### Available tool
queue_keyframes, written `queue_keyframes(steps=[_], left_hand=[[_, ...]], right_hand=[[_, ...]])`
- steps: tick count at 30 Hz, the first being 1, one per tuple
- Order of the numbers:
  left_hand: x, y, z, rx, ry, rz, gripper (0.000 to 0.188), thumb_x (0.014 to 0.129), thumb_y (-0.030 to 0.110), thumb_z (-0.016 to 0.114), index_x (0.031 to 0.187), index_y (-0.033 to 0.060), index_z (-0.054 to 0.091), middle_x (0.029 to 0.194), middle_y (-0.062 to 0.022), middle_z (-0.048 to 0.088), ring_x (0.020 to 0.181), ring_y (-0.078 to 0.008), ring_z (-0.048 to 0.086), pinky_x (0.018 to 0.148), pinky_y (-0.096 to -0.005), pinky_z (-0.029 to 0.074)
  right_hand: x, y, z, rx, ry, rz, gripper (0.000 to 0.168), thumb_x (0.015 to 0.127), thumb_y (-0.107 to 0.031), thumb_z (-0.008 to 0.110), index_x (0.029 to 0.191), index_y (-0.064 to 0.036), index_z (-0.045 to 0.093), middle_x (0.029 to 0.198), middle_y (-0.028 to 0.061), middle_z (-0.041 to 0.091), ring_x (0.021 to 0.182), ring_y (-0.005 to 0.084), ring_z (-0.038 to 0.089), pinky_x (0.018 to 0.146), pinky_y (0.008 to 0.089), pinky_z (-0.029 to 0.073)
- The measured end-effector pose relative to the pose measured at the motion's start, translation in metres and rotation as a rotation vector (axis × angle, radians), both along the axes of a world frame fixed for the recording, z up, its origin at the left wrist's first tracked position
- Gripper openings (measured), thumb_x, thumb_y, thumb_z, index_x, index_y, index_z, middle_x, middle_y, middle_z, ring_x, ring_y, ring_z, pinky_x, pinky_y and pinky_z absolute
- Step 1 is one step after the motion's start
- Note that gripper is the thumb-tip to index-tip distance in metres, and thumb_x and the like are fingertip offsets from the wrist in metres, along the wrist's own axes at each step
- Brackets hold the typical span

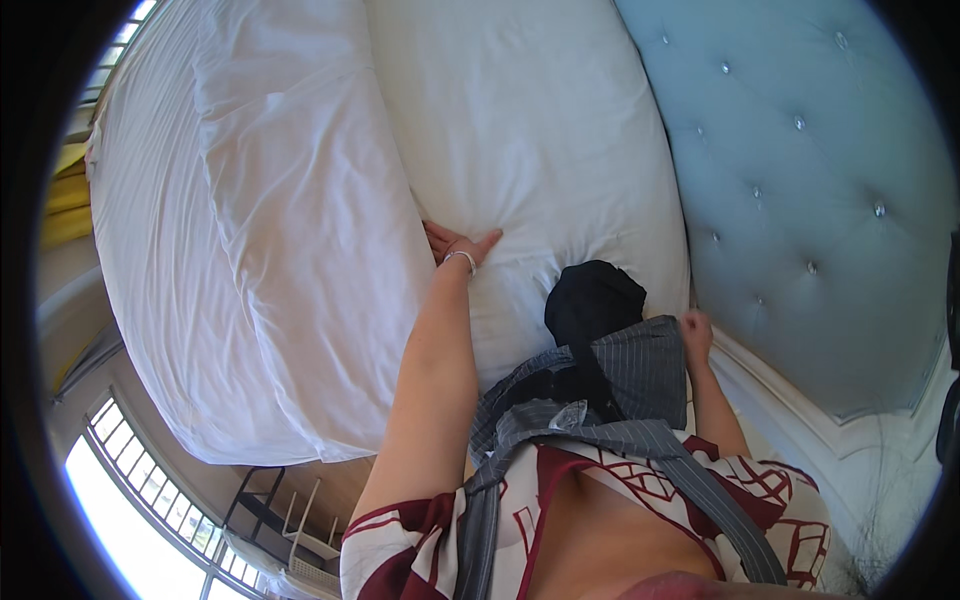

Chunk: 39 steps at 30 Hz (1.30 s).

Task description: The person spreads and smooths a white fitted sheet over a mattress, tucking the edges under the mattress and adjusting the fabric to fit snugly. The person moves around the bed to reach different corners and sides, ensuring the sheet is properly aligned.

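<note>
My left hand (459, 244) lies with spread fingers on the white fitted sheet (517, 127) of a bed, its fingertips partly hidden at the edge of a folded white duvet (322, 247). A bracelet circles that wrist. My right hand (697, 330) is beside the mattress edge near the headboard; its fingers look curled, and whether they hold anything is unclear. A grey pinstriped apron (645, 367) hangs from my body, with a black cloth item (596, 300) at its front against the bed.
A tufted light-blue headboard (802, 172) with shiny buttons and a pale moulded frame stands at the right. Yellow fabric (67, 202) is at the far left. Beyond the bed are a barred window (142, 480), a black metal frame (259, 499) and a light-coloured chair or rack (311, 540).
</note>
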<state>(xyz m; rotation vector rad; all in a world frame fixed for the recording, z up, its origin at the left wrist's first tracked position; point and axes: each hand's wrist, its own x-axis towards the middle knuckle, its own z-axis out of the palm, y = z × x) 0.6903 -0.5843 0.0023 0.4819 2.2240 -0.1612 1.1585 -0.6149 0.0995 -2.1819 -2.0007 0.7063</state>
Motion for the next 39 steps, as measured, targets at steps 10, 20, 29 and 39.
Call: queue_keyframes(steps=[10,20,29,39], left_hand=[[0.010,-0.004,-0.014,0.048,0.058,-0.096,0.150,0.050,0.085,0.060,0.141,-0.0035,-0.019,0.152,-0.0210,-0.012,0.141,-0.0321,-0.011,0.114,-0.0446,0.002],[0.004,-0.021,-0.028,0.335,0.175,-0.113,0.146,0.054,0.081,0.063,0.141,-0.0048,-0.018,0.151,-0.0211,-0.012,0.141,-0.0332,-0.010,0.114,-0.0432,0.001],[0.125,-0.102,0.022,0.238,0.271,-0.654,0.133,0.058,0.079,0.061,0.148,0.0061,-0.003,0.152,-0.0224,-0.009,0.139,-0.0442,-0.009,0.110,-0.0574,0.004],[0.291,-0.341,0.048,0.373,-0.310,-1.007,0.118,0.057,0.045,0.081,0.147,0.0082,0.014,0.154,-0.0174,-0.003,0.142,-0.0373,-0.002,0.112,-0.0553,0.008]], right_hand=[[0.168,-0.252,-0.067,-0.604,-0.713,0.036,0.032,0.090,-0.027,0.049,0.094,-0.002,0.068,0.094,0.0163,0.065,0.089,0.0296,0.063,0.076,0.0432,0.049],[0.133,-0.305,-0.121,-0.973,-0.066,-0.384,0.039,0.090,-0.032,0.050,0.106,0.001,0.063,0.098,0.0175,0.065,0.089,0.0290,0.063,0.077,0.0433,0.048],[0.140,-0.315,-0.066,-1.105,-0.008,0.131,0.040,0.086,-0.035,0.053,0.096,0.001,0.066,0.086,0.0204,0.066,0.080,0.0279,0.063,0.070,0.0361,0.047],[0.118,-0.222,-0.065,-0.827,-0.014,0.313,0.032,0.082,-0.031,0.061,0.072,-0.001,0.066,0.062,0.0139,0.063,0.054,0.0227,0.062,0.054,0.0365,0.047]])
